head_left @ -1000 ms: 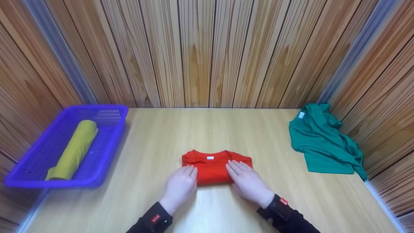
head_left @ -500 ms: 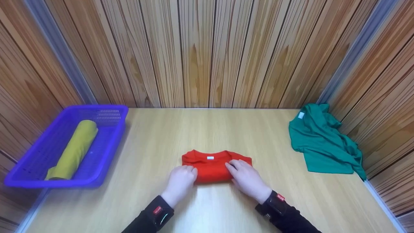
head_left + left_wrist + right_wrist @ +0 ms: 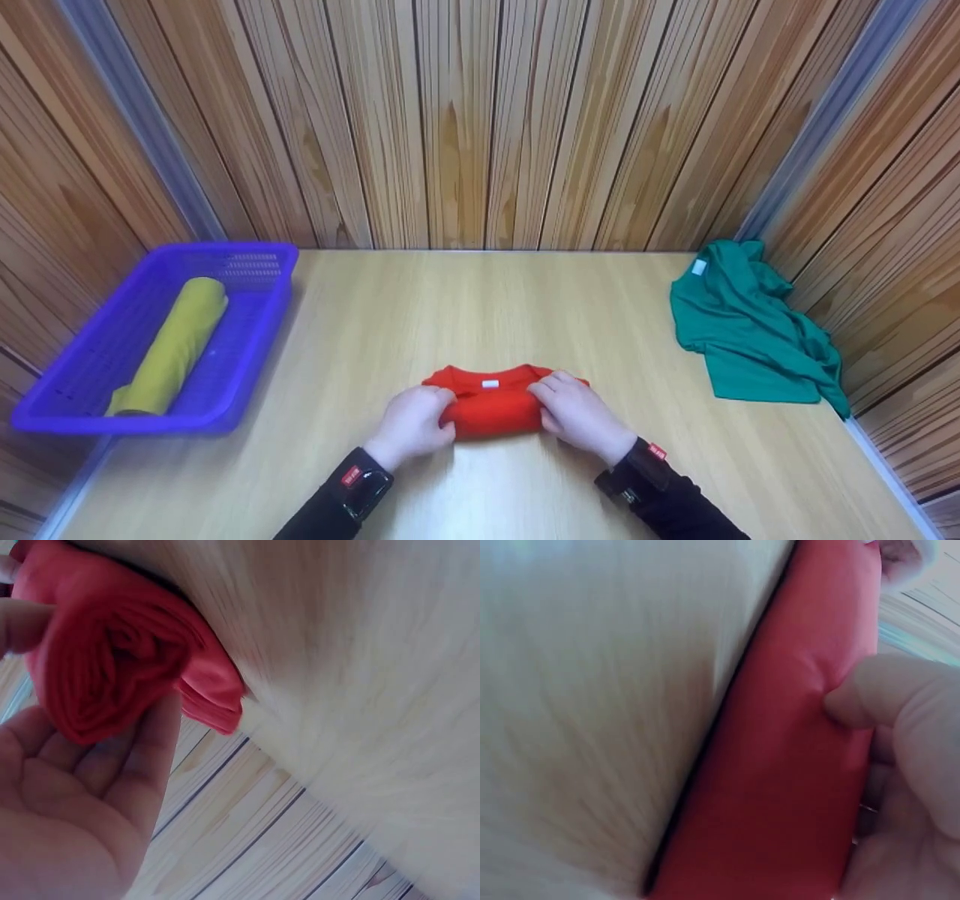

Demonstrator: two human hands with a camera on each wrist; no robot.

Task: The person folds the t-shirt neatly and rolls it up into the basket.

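A red shirt (image 3: 495, 415) lies at the middle front of the table, its near part rolled up and the collar with a white label still flat at the far side. My left hand (image 3: 412, 425) grips the roll's left end; the left wrist view shows the spiral layers of the red shirt (image 3: 112, 667) between thumb and fingers. At the right end, my right hand (image 3: 583, 417) holds the roll, and in the right wrist view its thumb presses into the red cloth (image 3: 772, 742). Some fingertips are hidden behind the roll.
On the left stands a purple basket (image 3: 259, 345) with a rolled yellow garment (image 3: 171, 349) in it. A loosely crumpled green shirt (image 3: 750, 330) lies by the right wall. Wood-panelled walls (image 3: 465, 135) bound the table at the back and sides.
Both hands have gone from lying flat on the red shirt to gripping its roll. The shirt has slid slightly toward me, and the roll looks thicker, with less flat cloth beyond it.
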